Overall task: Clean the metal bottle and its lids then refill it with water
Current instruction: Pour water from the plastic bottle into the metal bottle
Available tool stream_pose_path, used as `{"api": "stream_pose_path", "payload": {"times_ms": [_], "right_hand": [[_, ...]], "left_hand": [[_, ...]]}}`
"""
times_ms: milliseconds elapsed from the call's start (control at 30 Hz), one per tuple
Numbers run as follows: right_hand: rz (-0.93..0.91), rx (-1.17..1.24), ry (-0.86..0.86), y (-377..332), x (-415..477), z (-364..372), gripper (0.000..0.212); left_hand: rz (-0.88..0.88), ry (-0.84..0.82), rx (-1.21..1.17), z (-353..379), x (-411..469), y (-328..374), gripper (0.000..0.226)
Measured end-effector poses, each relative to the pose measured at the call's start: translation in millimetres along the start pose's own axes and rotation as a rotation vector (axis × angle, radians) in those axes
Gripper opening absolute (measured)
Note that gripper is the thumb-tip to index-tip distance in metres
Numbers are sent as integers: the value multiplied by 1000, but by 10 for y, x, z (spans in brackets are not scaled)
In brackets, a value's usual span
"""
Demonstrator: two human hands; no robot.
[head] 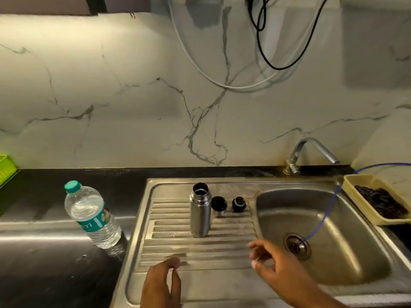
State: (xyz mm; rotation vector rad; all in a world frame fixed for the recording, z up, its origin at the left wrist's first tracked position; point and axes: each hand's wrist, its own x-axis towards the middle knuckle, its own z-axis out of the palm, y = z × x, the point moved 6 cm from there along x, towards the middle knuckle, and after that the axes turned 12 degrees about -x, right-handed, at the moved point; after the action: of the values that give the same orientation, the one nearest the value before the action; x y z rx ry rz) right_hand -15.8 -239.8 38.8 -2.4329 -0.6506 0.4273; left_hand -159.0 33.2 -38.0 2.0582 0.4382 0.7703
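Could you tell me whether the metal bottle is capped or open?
Open: the metal bottle stands upright, mouth bare; cup lid and stopper sit beside it on the drainboard.

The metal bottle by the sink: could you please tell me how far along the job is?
Done: the metal bottle stands open on the draining board, larger lid and smaller lid off beside it. Whether they are washed cannot be told. In hand: nothing; left hand and right hand hover empty. Left: refilling, the plastic water bottle being capped, and closing.
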Motion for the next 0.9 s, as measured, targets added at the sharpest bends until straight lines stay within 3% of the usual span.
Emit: {"api": "stream_pose_path", "payload": {"times_ms": [200,333,400,533,667,767,900], "right_hand": [[-78,101,-174,-447,161,390,16],[-110,141,-156,-493,497,492,24],[-85,163,-69,-471,740,462,43],[-113,186,34,-584,1241,335,103],[-205,184,39,-754,1629,384,126],[-191,223,-22,-813,1736,507,118],[-195,195,9,-865,1650,550,79]], "left_hand": [[-75,-49,31,-64,192,69,44],[-127,-91,29,-20,339,171,40],[-169,-96,31,-50,396,210,38],[-249,-68,51,-231,474,222,36],[-369,45,87,-581,540,24,34],[-376,234,81,-939,645,4,25],[-279,344,101,-1381,884,-69,19]]}}
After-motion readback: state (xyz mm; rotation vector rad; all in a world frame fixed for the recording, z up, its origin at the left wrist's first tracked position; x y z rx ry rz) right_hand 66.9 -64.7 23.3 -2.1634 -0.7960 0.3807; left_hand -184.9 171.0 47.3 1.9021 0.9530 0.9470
